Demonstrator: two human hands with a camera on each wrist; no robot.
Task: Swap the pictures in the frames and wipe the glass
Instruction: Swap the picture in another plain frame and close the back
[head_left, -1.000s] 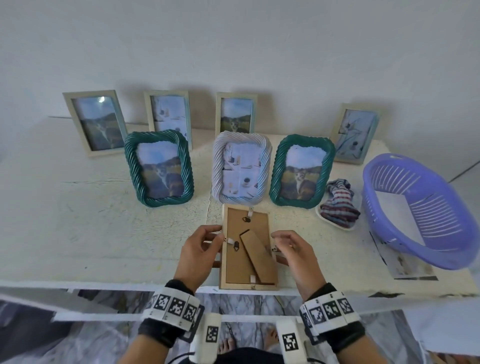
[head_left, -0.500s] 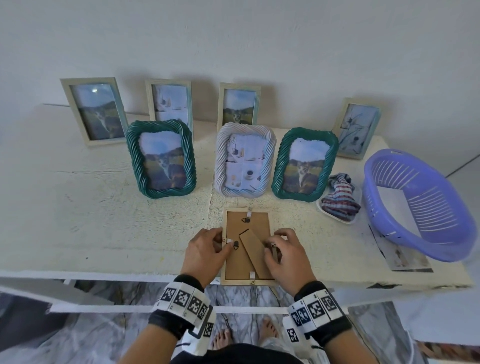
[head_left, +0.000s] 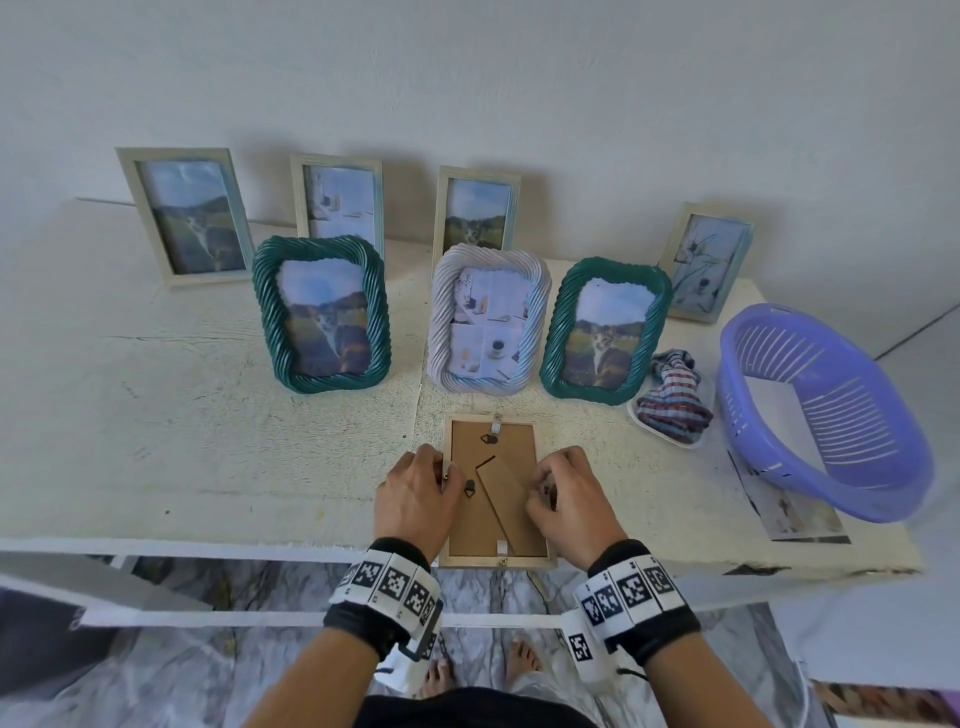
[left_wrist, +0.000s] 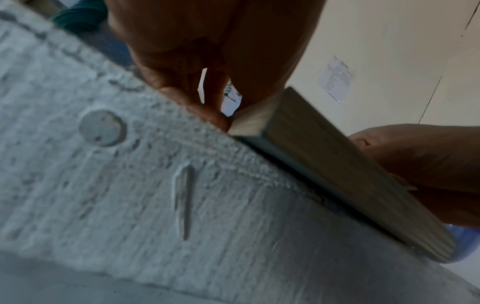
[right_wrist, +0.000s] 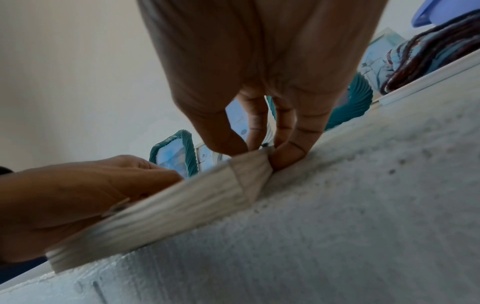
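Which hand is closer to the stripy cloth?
The right hand. It works at the right edge of the face-down frame, with the stripy cloth beyond it; the left hand is at the frame's far edge.

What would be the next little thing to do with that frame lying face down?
Probably turn the side tabs aside: the left hand and right hand pinch at opposite edges of the wooden frame, whose backing board is still in place.

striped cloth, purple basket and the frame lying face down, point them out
striped cloth (head_left: 674, 397), head view, middle of the bundle
purple basket (head_left: 852, 499), head view, near rim
face-down frame (head_left: 470, 525), head view, brown backing board
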